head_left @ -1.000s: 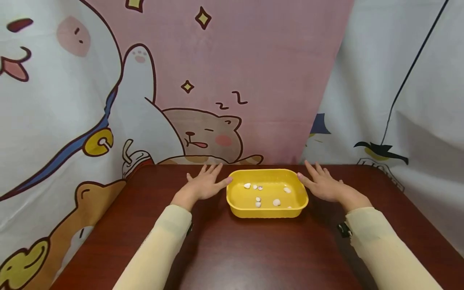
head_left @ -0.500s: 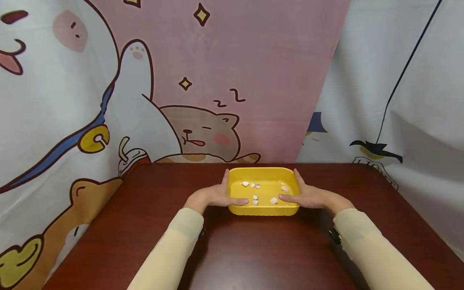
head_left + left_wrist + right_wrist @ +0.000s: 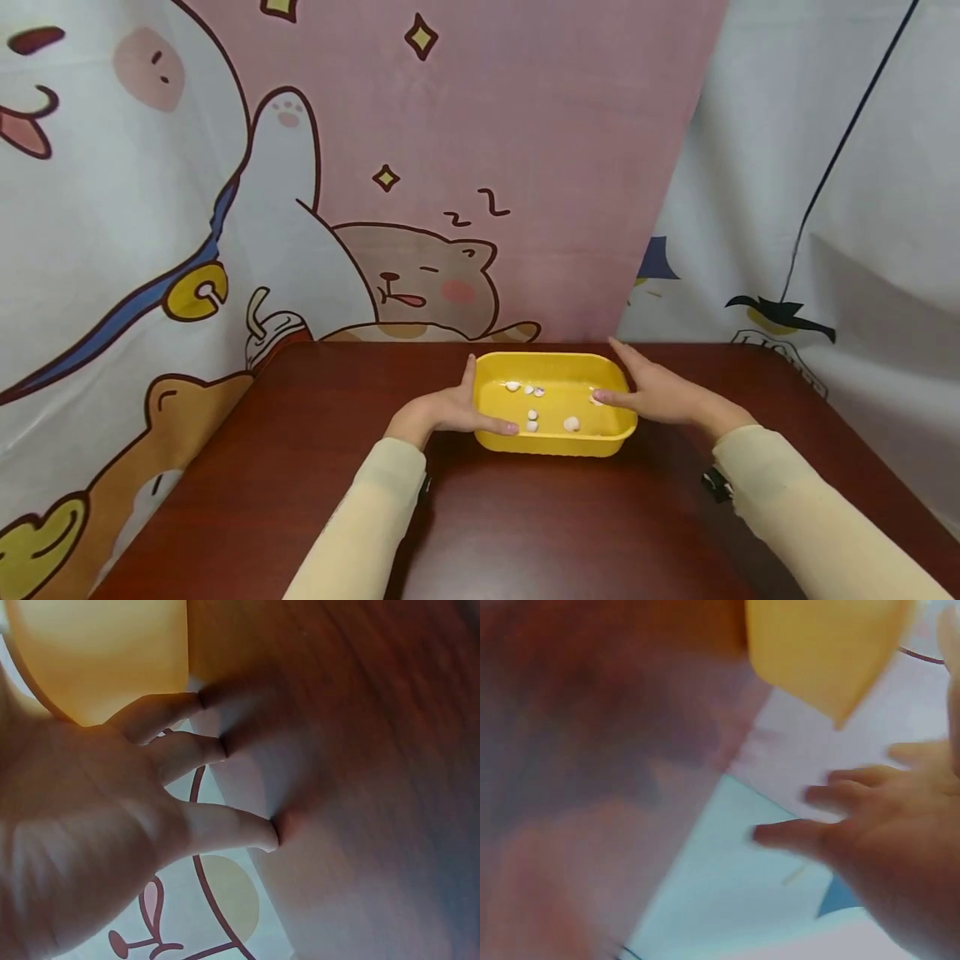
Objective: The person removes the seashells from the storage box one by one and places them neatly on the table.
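Observation:
A yellow tray (image 3: 555, 446) with several small whitish pieces (image 3: 572, 424) in it stands on the brown table. My left hand (image 3: 448, 410) is at its left end, thumb over the near rim, fingers along the outside. In the left wrist view, the fingers of that hand (image 3: 112, 795) are fairly straight, tips at the table beside the tray wall (image 3: 112, 652). At the right end is my right hand (image 3: 667, 393), fingers spread, thumb over the rim. The right wrist view shows that hand (image 3: 885, 832) with a gap between its fingers and the tray (image 3: 825, 660).
The dark red-brown table (image 3: 540, 525) reaches back to a hanging cloth (image 3: 570, 167) printed with cartoon animals. The tray is near the table's back edge.
Both hands came in to the tray's ends from the sides. Since then the right hand has drawn back to the right, while the left has stayed at its end.

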A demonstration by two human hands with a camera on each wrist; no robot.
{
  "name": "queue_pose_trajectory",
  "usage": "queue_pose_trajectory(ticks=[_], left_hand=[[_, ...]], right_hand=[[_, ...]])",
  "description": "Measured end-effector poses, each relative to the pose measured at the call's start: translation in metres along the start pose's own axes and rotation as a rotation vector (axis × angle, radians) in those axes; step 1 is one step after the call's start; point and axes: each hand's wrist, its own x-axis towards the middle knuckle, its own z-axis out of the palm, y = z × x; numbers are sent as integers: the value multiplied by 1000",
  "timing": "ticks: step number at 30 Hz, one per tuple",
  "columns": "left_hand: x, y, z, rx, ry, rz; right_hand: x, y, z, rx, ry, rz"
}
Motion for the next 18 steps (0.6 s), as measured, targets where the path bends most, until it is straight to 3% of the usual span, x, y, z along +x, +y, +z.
queue_pose_trajectory(ticks=[2, 4, 7, 11, 14, 18], left_hand=[[1, 0, 0, 14, 1, 1], [1, -1, 0, 28, 2, -4], [0, -2, -1, 47, 5, -22], [-1, -3, 2, 67, 12, -41], [1, -3, 3, 73, 15, -28], [3, -3, 2, 73, 16, -11]], right_hand=[[5, -5, -6, -3, 72, -76], [10, -12, -10, 8, 82, -143], [19, -21, -6, 31, -2, -191], [33, -18, 9, -14, -128, -220], [41, -12, 18, -57, -151, -271], [44, -7, 26, -136, -111, -300]])
